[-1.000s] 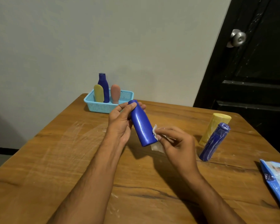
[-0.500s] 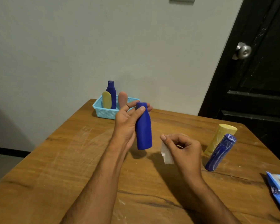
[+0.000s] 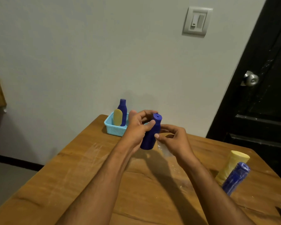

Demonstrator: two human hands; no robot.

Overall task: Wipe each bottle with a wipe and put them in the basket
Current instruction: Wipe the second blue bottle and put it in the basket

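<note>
Currently basket (image 3: 115, 129) beyond left fingers, two bottles visible inside. Left hand (image 3: 137, 127) grips blue bottle (image 3: 151, 135) upright above desk (image 3: 88, 168); loose hold risks drop. Right hand (image 3: 173, 140) fingers curled, thumb touching bottle; wipe (image 3: 165, 149) under them, grip unclear, may slip. Two unwiped bottles (image 3: 234, 172) well right, could topple.

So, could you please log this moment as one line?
left hand: holds blue bottle upright | right hand: touches bottle, holds wipe | basket: two bottles visible

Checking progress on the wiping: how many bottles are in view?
5: blue bottle held by the left hand; two in the basket; two near the table's right edge. The hand may hide another.
</note>
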